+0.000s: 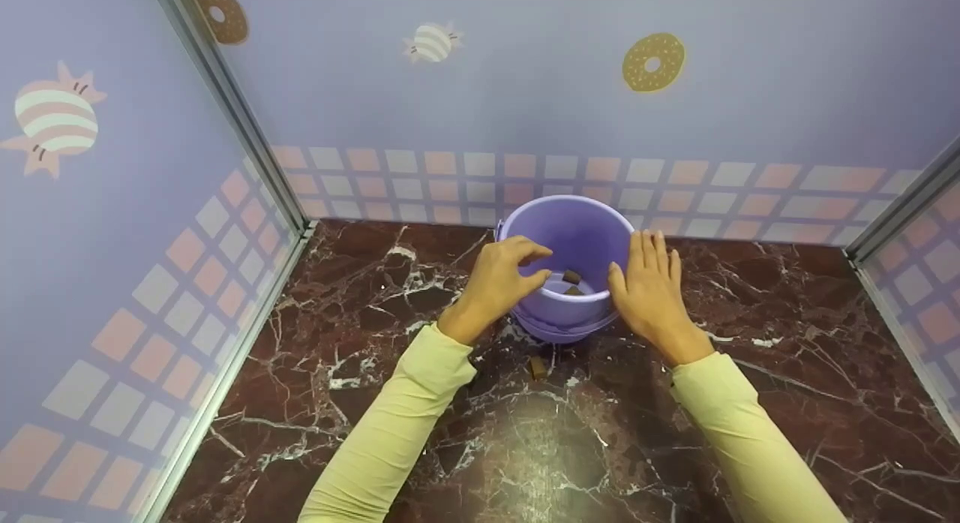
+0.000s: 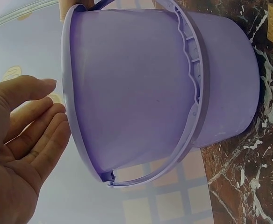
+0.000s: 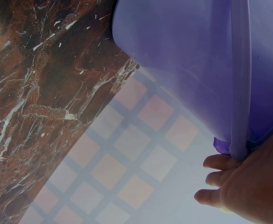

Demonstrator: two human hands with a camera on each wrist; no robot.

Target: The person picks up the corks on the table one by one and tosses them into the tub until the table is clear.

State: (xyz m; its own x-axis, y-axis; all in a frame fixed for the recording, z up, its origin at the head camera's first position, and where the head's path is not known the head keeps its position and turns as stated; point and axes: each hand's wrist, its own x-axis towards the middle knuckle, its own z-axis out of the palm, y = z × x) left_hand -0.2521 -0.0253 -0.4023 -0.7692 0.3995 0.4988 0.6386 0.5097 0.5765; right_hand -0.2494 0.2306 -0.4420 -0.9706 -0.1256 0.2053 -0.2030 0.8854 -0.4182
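A purple bucket [image 1: 564,322] stands upright on the floor near the back wall, its handle hanging down at the front. Two small brown blocks [image 1: 571,277] lie on its bottom inside. Over the left part of the rim is my left hand [image 1: 501,279], thumb and fingers bent with a gap between them; nothing shows in that gap in the left wrist view. My right hand [image 1: 651,290] rests against the bucket's right side at the rim, its fingers straight. In front of the bucket, a third brown block [image 1: 538,368] lies on the floor.
The dark red marbled floor [image 1: 360,433] runs up to the patterned back wall [image 1: 525,95]. Patterned side panels with metal edges bound the space at left [image 1: 90,283] and right [image 1: 930,298].
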